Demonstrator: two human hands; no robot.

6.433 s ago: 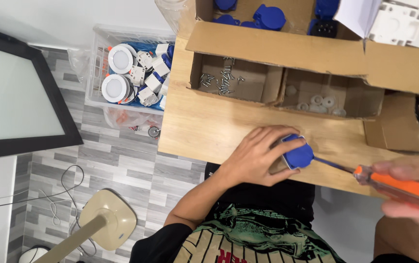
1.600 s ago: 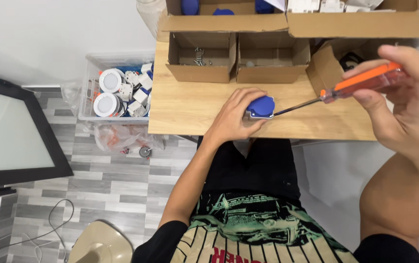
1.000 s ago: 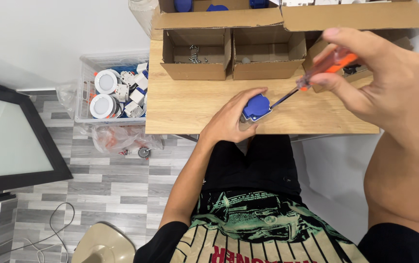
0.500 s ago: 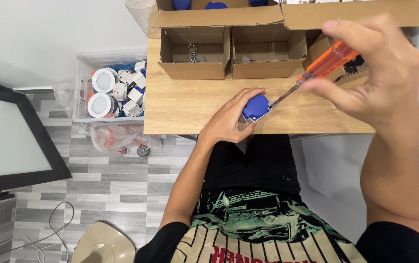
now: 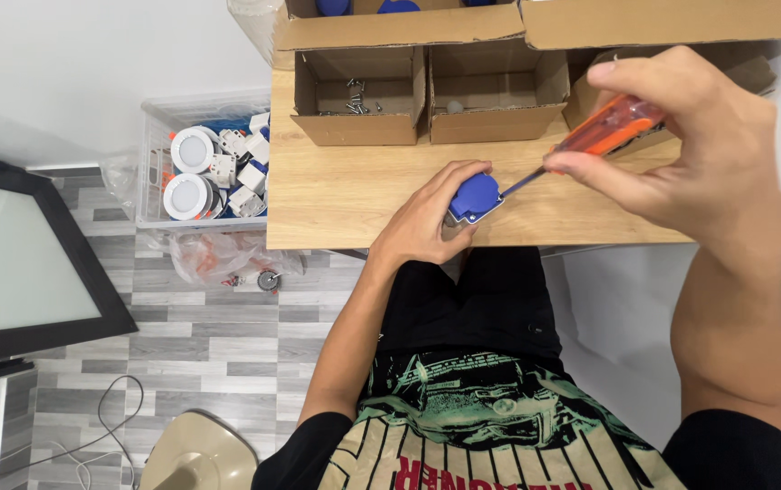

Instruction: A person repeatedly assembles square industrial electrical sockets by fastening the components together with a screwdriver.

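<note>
The fingers (image 5: 452, 186) of the left hand (image 5: 427, 222) stayed curled around the rounded blue plastic socket (image 5: 474, 196) on the wooden table (image 5: 345, 195), while the right hand (image 5: 681, 150), gripping the orange-handled screwdriver (image 5: 604, 132), had drawn nearer, its thin metal tip meeting the socket for screwing.

Left hand: the left hand (image 5: 422, 222) grips a round blue plastic socket part (image 5: 474, 195) on the light wooden tabletop (image 5: 345, 195).
Right hand: the right hand (image 5: 681, 150) clasps an orange-handled screwdriver (image 5: 604, 132), its tip at the blue part.
Behind: two open cardboard boxes (image 5: 363, 91), one holding small metal screws (image 5: 354, 95).
Floor: a clear plastic bin (image 5: 204, 172) of white fittings.
</note>
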